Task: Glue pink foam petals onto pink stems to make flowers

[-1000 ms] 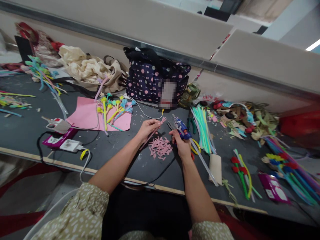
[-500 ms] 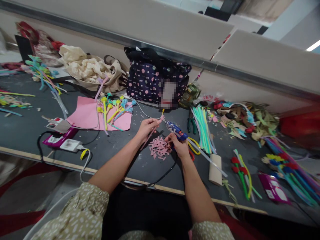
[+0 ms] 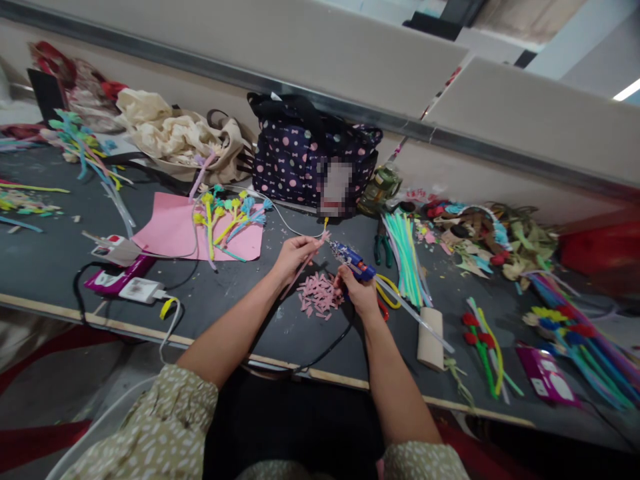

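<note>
With the pile of small pink fuzzy pieces (image 3: 319, 300) as the centre of the clock and twelve facing away from the person, the left hand (image 3: 296, 259) was at eleven. Its grip was nearly closed, fingertips and thumb pinching a thin pink stem with a fringed tip (image 3: 301, 270), held up over the dark grey table (image 3: 280, 333). The fringed end pointed toward twelve.

The right hand (image 3: 361, 288) was at three, its grip curled around a blue hot-glue gun (image 3: 354, 260) with a whitish, crusted nozzle. That nozzle aimed toward ten and ended just beside the stem's fringed tip; whether they touched could not be told. A long translucent glue stick (image 3: 425, 320) stuck out of the gun's rear toward four, passing over a beige cylinder (image 3: 431, 340). A yellow looped handle (image 3: 393, 293) showed near the right hand.

At two lay pliers with dark green handles (image 3: 384, 250) and, past them, a bundle of green and white fuzzy stems (image 3: 404, 260). A navy patterned fabric bag (image 3: 290, 157) stood at twelve. At ten, a flat pink sheet (image 3: 167, 230) lay under yellow and blue fuzzy flowers (image 3: 215, 230).
</note>
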Demonstrator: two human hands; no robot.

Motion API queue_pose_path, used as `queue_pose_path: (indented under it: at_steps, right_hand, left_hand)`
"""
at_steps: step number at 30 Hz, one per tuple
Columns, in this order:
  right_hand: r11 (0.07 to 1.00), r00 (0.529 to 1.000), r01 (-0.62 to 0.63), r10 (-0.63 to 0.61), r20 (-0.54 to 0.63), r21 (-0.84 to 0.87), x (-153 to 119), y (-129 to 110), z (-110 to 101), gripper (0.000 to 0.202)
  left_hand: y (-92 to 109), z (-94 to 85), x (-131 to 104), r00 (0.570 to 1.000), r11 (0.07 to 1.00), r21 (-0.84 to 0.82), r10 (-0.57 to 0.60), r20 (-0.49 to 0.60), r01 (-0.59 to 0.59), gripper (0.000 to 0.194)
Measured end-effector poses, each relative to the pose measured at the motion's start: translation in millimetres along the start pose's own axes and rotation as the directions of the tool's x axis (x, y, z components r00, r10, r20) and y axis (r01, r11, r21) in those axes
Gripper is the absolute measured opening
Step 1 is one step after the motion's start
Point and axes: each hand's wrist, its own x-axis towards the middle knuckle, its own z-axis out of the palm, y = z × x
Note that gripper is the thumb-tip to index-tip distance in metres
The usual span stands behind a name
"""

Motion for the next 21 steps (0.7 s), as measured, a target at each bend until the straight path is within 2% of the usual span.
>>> queue_pose_path:
  at_steps: [13, 21]
  right_hand:
    - [0.999, 0.998, -0.036, 0.035, -0.043, -0.026, -0.9, 0.2, 0.6, 0.049]
    - [0.998, 0.999, 0.046, -0.047, -0.001, -0.037, -0.5, -0.1, 0.2, 0.048]
  left_hand:
    - [0.4, 0.6, -0.3, 1.000, 1.000, 0.002, 0.015, 0.010, -0.015, 0.036]
    - [1.9, 1.3, -1.1, 1.000, 1.000, -0.002, 0.014, 0.010, -0.014, 0.035]
